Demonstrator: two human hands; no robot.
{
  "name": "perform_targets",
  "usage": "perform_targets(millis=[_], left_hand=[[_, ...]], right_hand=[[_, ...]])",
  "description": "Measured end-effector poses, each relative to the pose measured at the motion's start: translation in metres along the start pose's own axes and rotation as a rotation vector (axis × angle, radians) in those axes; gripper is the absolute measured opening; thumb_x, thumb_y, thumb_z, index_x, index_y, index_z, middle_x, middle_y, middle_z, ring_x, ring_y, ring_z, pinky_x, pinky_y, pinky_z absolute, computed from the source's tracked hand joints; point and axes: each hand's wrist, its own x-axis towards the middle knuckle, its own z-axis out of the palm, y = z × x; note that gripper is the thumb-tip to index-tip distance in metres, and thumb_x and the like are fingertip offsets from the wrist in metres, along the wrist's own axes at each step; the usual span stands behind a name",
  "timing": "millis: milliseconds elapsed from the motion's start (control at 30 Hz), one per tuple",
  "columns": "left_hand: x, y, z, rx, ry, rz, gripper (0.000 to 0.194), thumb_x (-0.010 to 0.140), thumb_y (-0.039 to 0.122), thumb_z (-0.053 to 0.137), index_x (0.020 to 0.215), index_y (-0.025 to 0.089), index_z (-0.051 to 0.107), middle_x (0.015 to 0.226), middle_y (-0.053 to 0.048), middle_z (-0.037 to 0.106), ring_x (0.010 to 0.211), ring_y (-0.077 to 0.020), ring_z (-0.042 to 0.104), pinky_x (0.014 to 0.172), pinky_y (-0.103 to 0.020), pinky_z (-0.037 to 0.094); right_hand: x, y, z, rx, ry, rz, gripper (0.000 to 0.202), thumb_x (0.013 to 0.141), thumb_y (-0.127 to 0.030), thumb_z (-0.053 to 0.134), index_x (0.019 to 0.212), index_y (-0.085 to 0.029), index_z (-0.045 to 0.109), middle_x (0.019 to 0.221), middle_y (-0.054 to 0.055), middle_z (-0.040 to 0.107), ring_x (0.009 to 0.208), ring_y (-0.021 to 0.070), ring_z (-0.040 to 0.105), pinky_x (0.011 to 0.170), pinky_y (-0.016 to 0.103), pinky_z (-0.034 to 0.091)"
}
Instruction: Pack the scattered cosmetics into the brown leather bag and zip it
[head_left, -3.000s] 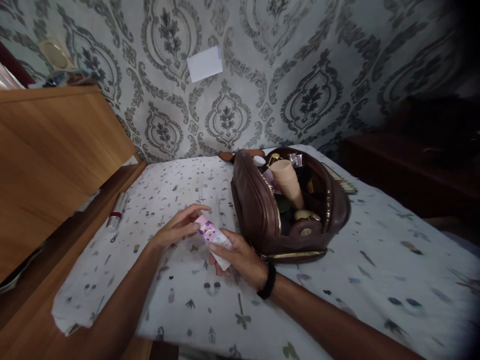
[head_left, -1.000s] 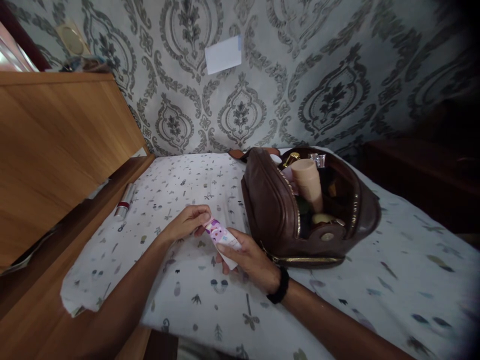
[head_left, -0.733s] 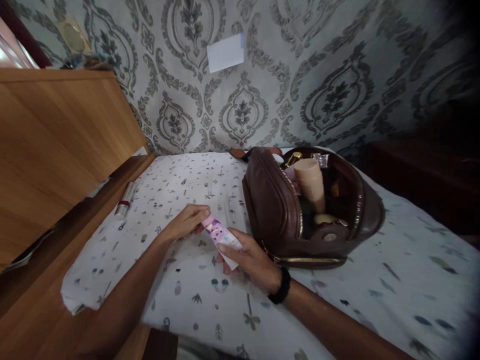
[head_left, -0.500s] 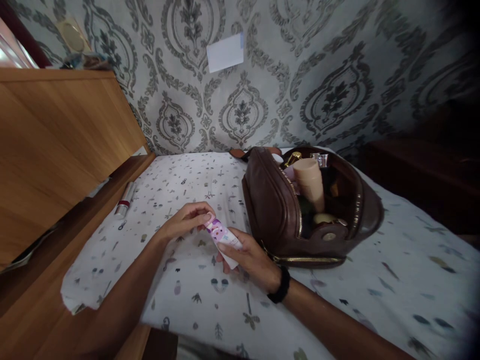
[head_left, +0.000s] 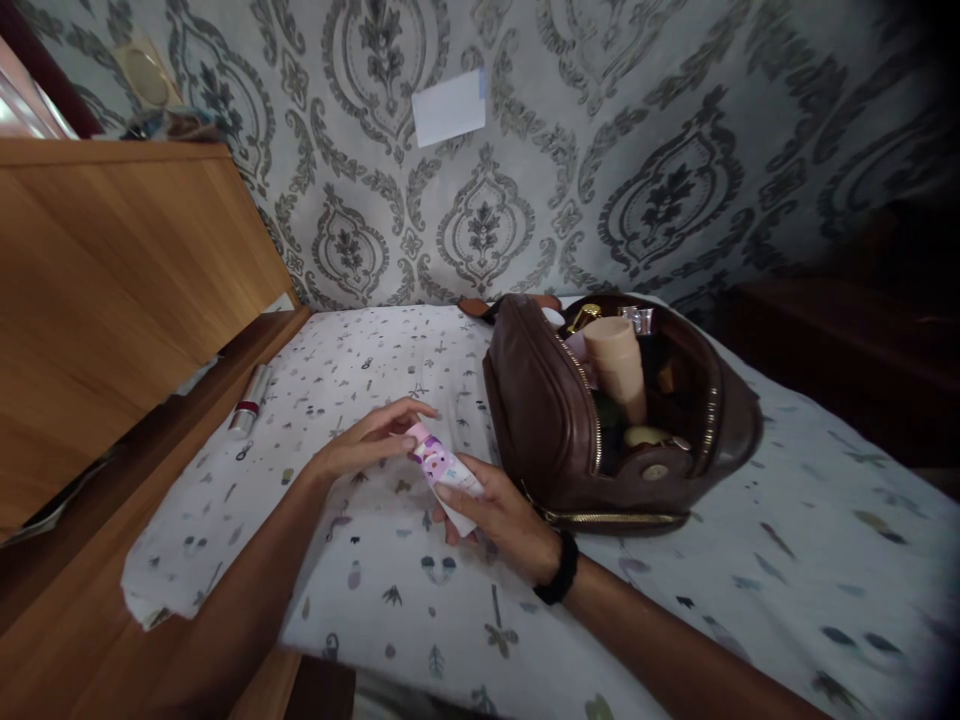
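A small white squeeze tube (head_left: 436, 464) with a pink and purple cartoon print lies tilted in my right hand (head_left: 504, 515), thumb on its front and fingers behind. Its pink cap end points up and left. At that cap is my left hand (head_left: 373, 438), its fingers spread and lifted off, with the thumb tip touching or just beside the cap. Close to my right hand stands a brown leather bag (head_left: 540, 400), unzipped. Inside it I see a beige ribbed bottle (head_left: 616, 362), a gold-coloured item (head_left: 586, 317) and other small things, partly hidden.
A silver tube with a red band (head_left: 247, 405) lies at the left on the patterned white cloth (head_left: 405, 345). A wooden panel (head_left: 135, 250) rises along the left side. Behind is a patterned wall (head_left: 487, 220) with a white card (head_left: 450, 108) on it.
My left fingers have opened and lifted away from the tube's cap. My right hand keeps the tube in the same place.
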Motion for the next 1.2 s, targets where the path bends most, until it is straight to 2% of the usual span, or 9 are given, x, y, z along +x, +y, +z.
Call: perform_targets(millis=[167, 467, 533, 600, 700, 733, 800, 933, 1200], left_hand=[[0.001, -0.005, -0.001, -0.047, 0.011, -0.029, 0.036, 0.086, 0.049, 0.064, 0.097, 0.015, 0.061, 0.083, -0.003, 0.058, 0.072, -0.013, 0.053, 0.065, -0.023, 0.042], [0.005, -0.022, 0.001, 0.118, 0.083, -0.044, 0.057, 0.089, 0.068, 0.047, 0.069, 0.015, 0.052, 0.053, 0.004, 0.046, 0.048, -0.0081, 0.038, 0.048, -0.021, 0.027], [0.005, -0.02, 0.0, 0.127, 0.082, -0.031, 0.062, 0.087, 0.074, 0.042, 0.07, 0.015, 0.053, 0.053, 0.003, 0.047, 0.049, -0.0086, 0.038, 0.048, -0.021, 0.028], [0.003, -0.014, -0.001, 0.087, 0.055, -0.022, 0.062, 0.086, 0.075, 0.044, 0.082, 0.014, 0.059, 0.061, 0.001, 0.052, 0.054, -0.01, 0.044, 0.051, -0.022, 0.033], [0.001, -0.005, -0.002, 0.009, -0.025, -0.037, 0.053, 0.086, 0.061, 0.059, 0.116, 0.017, 0.058, 0.08, 0.0, 0.058, 0.067, -0.0123, 0.053, 0.059, -0.022, 0.04], [0.001, -0.002, -0.002, -0.014, -0.043, -0.038, 0.051, 0.086, 0.056, 0.062, 0.12, 0.018, 0.057, 0.083, -0.001, 0.058, 0.07, -0.0125, 0.054, 0.061, -0.022, 0.041], [0.0, 0.0, -0.002, -0.05, -0.045, -0.031, 0.044, 0.086, 0.05, 0.064, 0.114, 0.017, 0.058, 0.085, -0.001, 0.058, 0.071, -0.0122, 0.053, 0.062, -0.022, 0.042], [0.001, -0.006, -0.001, -0.031, 0.003, -0.056, 0.036, 0.089, 0.05, 0.06, 0.096, 0.015, 0.06, 0.077, 0.0, 0.056, 0.064, -0.0102, 0.051, 0.059, -0.021, 0.04], [0.005, -0.024, 0.001, 0.08, 0.063, -0.074, 0.054, 0.091, 0.066, 0.046, 0.073, 0.016, 0.054, 0.052, 0.003, 0.049, 0.047, -0.008, 0.04, 0.047, -0.02, 0.028]], right_hand=[[-0.001, -0.003, 0.001, -0.008, -0.003, 0.03, 0.058, 0.074, -0.063, 0.072, 0.102, -0.016, 0.053, 0.072, 0.0, 0.066, 0.05, 0.0096, 0.058, 0.043, 0.02, 0.035], [0.0, -0.002, 0.001, -0.006, -0.019, 0.024, 0.058, 0.073, -0.064, 0.072, 0.1, -0.016, 0.053, 0.071, -0.001, 0.066, 0.05, 0.0083, 0.058, 0.043, 0.019, 0.035], [0.0, -0.001, 0.001, -0.007, -0.013, 0.03, 0.06, 0.072, -0.065, 0.072, 0.1, -0.016, 0.053, 0.071, -0.001, 0.066, 0.049, 0.0085, 0.058, 0.042, 0.019, 0.035], [0.0, 0.0, 0.001, -0.002, -0.002, 0.029, 0.06, 0.071, -0.065, 0.072, 0.1, -0.016, 0.052, 0.07, -0.001, 0.066, 0.049, 0.0087, 0.058, 0.042, 0.019, 0.035], [0.0, -0.001, 0.001, 0.006, 0.004, 0.024, 0.062, 0.071, -0.065, 0.072, 0.102, -0.016, 0.053, 0.071, 0.0, 0.066, 0.049, 0.0089, 0.058, 0.042, 0.019, 0.035], [0.0, -0.002, 0.001, 0.006, 0.003, 0.022, 0.062, 0.071, -0.066, 0.072, 0.103, -0.016, 0.053, 0.071, 0.0, 0.066, 0.049, 0.0089, 0.058, 0.042, 0.019, 0.035], [-0.001, -0.002, 0.001, 0.001, -0.001, 0.017, 0.063, 0.071, -0.066, 0.072, 0.103, -0.015, 0.053, 0.071, -0.001, 0.066, 0.05, 0.0089, 0.058, 0.042, 0.019, 0.035], [0.0, -0.003, 0.002, -0.01, -0.008, 0.022, 0.061, 0.071, -0.066, 0.072, 0.101, -0.016, 0.053, 0.071, 0.0, 0.066, 0.05, 0.0089, 0.058, 0.043, 0.02, 0.036], [0.001, -0.001, 0.001, 0.013, -0.01, 0.02, 0.06, 0.071, -0.065, 0.072, 0.098, -0.016, 0.052, 0.071, -0.001, 0.066, 0.05, 0.0087, 0.058, 0.042, 0.019, 0.035]])
